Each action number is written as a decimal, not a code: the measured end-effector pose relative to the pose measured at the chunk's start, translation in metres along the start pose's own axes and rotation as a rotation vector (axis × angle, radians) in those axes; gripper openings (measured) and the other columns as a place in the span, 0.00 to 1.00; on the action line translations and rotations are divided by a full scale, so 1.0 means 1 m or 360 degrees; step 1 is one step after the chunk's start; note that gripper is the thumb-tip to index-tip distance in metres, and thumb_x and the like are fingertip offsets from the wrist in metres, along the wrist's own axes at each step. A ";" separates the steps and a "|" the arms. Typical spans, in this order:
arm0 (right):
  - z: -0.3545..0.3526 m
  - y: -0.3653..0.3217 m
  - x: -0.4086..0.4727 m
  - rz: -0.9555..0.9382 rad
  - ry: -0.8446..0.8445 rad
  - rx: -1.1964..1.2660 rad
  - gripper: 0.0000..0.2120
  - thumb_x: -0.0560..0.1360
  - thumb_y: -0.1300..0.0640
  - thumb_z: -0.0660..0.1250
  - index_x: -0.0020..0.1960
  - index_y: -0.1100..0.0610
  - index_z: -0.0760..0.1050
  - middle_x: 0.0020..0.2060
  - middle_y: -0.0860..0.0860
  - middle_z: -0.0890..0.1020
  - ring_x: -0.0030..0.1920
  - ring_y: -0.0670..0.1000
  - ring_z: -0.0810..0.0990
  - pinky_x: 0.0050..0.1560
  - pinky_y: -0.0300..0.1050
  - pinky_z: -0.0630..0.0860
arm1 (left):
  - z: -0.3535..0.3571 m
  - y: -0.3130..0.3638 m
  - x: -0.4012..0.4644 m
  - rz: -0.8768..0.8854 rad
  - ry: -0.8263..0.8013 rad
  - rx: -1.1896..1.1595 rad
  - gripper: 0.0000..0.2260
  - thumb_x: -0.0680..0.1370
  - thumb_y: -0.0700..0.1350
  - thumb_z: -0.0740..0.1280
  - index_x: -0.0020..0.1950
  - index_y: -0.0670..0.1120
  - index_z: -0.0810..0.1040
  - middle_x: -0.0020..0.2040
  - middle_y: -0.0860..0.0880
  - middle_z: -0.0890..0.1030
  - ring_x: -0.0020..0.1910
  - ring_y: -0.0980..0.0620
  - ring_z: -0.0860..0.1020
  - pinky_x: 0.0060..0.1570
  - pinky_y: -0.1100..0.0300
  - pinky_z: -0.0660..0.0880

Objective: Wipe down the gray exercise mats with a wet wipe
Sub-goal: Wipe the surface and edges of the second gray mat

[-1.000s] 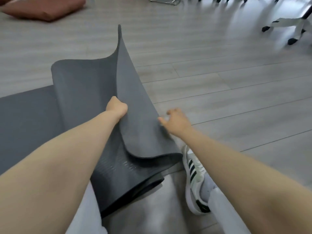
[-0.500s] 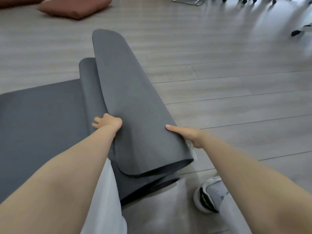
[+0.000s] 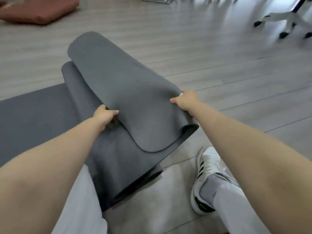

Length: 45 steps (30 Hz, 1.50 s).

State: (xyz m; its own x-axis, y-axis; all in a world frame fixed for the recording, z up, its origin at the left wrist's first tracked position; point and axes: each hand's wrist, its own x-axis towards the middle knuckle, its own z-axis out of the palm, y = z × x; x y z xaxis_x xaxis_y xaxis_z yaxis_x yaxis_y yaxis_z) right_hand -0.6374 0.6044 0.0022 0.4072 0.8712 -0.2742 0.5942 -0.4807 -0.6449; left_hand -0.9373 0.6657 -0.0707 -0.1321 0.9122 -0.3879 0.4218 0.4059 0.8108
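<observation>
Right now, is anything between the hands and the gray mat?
No. The left hand and the right hand both already grip the folded-over flap of the gray mat, one on each edge.

- Left hand [image 3: 105,115]: arm reaching forward, fingers curled in a grip.
- Right hand [image 3: 184,100]: arm stretched forward, fingers curled under, thumb pinching on top.

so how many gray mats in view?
2. The folded mat is gripped at its edges by the left hand and right hand; the flat mat lies left, beneath it. More could be hidden underneath.
</observation>
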 end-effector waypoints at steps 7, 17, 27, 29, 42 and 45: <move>-0.130 0.065 0.055 0.0180 0.0397 -0.0277 0.14 0.70 0.49 0.69 0.51 0.55 0.74 0.52 0.56 0.79 0.53 0.61 0.78 0.49 0.48 0.75 | 0.119 0.087 -0.030 0.0438 -0.0262 0.0407 0.19 0.76 0.55 0.70 0.62 0.46 0.76 0.57 0.49 0.79 0.54 0.48 0.78 0.51 0.57 0.72; -0.269 0.165 0.083 0.0383 0.0878 -0.0830 0.14 0.75 0.54 0.64 0.59 0.57 0.75 0.58 0.59 0.77 0.59 0.61 0.76 0.48 0.47 0.69 | 0.235 0.112 -0.051 0.0549 -0.0225 0.0695 0.30 0.82 0.55 0.60 0.80 0.45 0.57 0.79 0.42 0.58 0.77 0.41 0.59 0.75 0.48 0.56; -0.310 0.280 0.129 0.0477 0.0820 -0.0937 0.15 0.76 0.49 0.65 0.57 0.58 0.75 0.55 0.59 0.78 0.56 0.62 0.77 0.46 0.48 0.70 | 0.415 0.095 -0.051 0.1045 -0.1018 0.1545 0.32 0.81 0.63 0.57 0.81 0.57 0.48 0.82 0.48 0.48 0.80 0.42 0.49 0.76 0.42 0.52; -0.328 0.314 0.136 0.0626 0.0762 -0.0841 0.14 0.75 0.50 0.65 0.55 0.58 0.75 0.53 0.58 0.77 0.52 0.61 0.76 0.45 0.47 0.69 | 0.450 0.097 -0.056 0.1150 -0.0999 0.1628 0.31 0.80 0.63 0.58 0.80 0.58 0.51 0.81 0.49 0.51 0.78 0.42 0.51 0.75 0.40 0.53; -0.322 0.504 0.169 0.0978 0.0227 -0.0415 0.23 0.74 0.40 0.66 0.60 0.55 0.74 0.58 0.55 0.78 0.52 0.58 0.76 0.48 0.48 0.72 | 0.605 0.122 -0.074 0.1336 -0.0854 0.1807 0.35 0.79 0.67 0.44 0.81 0.50 0.47 0.82 0.49 0.44 0.80 0.43 0.41 0.75 0.36 0.39; -0.307 0.541 0.166 0.0970 0.0164 -0.0376 0.22 0.75 0.37 0.63 0.56 0.55 0.72 0.56 0.54 0.78 0.48 0.57 0.74 0.45 0.48 0.70 | 0.625 0.110 -0.090 0.1416 -0.0652 0.1844 0.36 0.76 0.64 0.41 0.82 0.48 0.47 0.82 0.47 0.47 0.80 0.43 0.44 0.76 0.38 0.40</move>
State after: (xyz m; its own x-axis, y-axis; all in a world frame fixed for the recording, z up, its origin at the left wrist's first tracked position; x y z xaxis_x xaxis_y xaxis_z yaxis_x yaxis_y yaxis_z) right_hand -0.0351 0.4579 -0.1731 0.7760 0.4281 -0.4632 0.3679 -0.9037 -0.2190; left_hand -0.3183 0.5926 -0.2210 0.7068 0.6716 -0.2223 0.7044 -0.6972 0.1335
